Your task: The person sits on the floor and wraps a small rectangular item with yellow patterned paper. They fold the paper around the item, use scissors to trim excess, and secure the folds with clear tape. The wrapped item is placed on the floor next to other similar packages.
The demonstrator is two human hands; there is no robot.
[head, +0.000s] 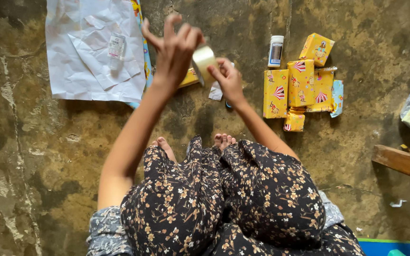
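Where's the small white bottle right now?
In the head view, the small white bottle stands on the floor upper right of centre, just left of the yellow wrapped boxes.

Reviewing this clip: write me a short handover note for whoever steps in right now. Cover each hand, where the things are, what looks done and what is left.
Left hand: raised, fingers spread, touching the tape roll.
Right hand: pinching the roll's lower edge.
Under the hands: a yellow-wrapped item, partly hidden.
On the floor to the right: a cluster of wrapped yellow boxes, with a small white bottle beside them.
To the left: a crumpled white paper sheet with a small clear bottle lying on it.
Done: several boxes look wrapped.
Left: the two bottles are unwrapped; whether the item under the hands is fully taped cannot be seen.
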